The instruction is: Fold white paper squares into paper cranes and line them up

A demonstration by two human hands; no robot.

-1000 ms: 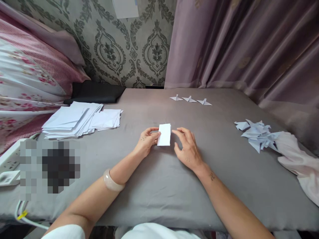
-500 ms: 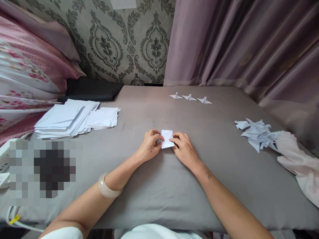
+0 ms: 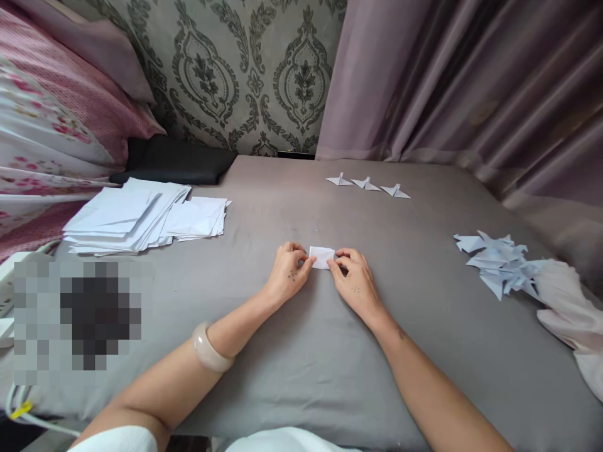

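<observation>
A: Starting from the near edge of the surface (image 3: 292, 402), what comes first?

B: Two bare forearms, stretched inward; a pale bangle (image 3: 211, 351) circles the left one.

A: And between the hands?

B: A small folded white paper (image 3: 322, 258), well in from the near edge and roughly midway between the left and right edges. Its long axis runs side to side, from the left hand (image 3: 291, 271) to the right hand (image 3: 354, 279).

A: Which hand is nearer to it?

B: Neither; each is touching one end.

A: How is the grip?

B: Pinched on both sides, thumb against fingers, with the paper's ends caught between. (Whether it rests on the surface or is raised slightly, I can't tell.)

A: Farther out?

B: A loose heap of origami birds (image 3: 506, 260) by the right edge, then a small paper stack (image 3: 195, 218) touching a bigger paper stack (image 3: 115, 213) by the left edge. Near the far edge, three origami cranes (image 3: 365, 184) stand in a slanting row.
</observation>
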